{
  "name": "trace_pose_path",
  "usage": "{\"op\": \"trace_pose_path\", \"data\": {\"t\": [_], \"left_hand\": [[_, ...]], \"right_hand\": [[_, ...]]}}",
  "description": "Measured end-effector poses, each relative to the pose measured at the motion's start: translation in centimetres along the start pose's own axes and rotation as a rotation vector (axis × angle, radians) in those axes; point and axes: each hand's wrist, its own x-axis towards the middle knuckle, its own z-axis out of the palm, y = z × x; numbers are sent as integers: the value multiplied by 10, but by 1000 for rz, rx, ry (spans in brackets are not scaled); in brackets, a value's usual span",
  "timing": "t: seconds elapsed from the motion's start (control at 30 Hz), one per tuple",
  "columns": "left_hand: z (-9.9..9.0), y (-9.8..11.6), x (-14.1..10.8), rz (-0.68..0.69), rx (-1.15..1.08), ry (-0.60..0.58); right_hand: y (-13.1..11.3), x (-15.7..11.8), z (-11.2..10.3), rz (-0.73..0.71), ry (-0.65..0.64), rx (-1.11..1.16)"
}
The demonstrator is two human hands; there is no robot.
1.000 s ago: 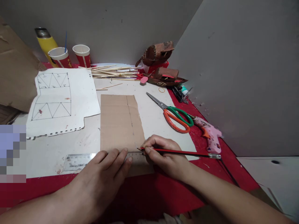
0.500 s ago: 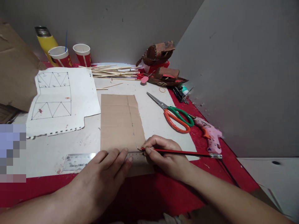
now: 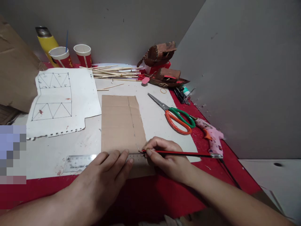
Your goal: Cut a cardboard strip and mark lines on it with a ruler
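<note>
A clear ruler (image 3: 77, 163) lies across the lower part of a brown cardboard piece (image 3: 117, 125). My left hand (image 3: 105, 175) rests on the ruler, fingers spread and pressing it down. My right hand (image 3: 166, 157) pinches a red and black pencil (image 3: 185, 153) near its tip, which touches the cardboard at the ruler's upper edge. A drawn line with marks runs down the cardboard's right side. At the left lies white paper (image 3: 82, 91) with triangles drawn on it. Scissors (image 3: 168, 108) with green and orange handles lie right of the cardboard.
A pink glue gun (image 3: 215, 138) lies at the right edge. Behind are thin wooden sticks (image 3: 117, 73), a brown model boat (image 3: 169, 78), red paper cups (image 3: 83, 56) and a yellow bottle (image 3: 48, 44). A large cardboard box (image 3: 16, 69) stands at the far left.
The pencil tip has shifted very slightly along the ruler's edge. My left hand and the ruler have not visibly moved.
</note>
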Motion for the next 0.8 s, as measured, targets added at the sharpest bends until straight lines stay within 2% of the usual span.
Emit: {"op": "trace_pose_path", "data": {"t": [0.8], "left_hand": [[0, 0, -1, 1, -17, -45]], "right_hand": [[4, 0, 1, -23, 10, 0]]}}
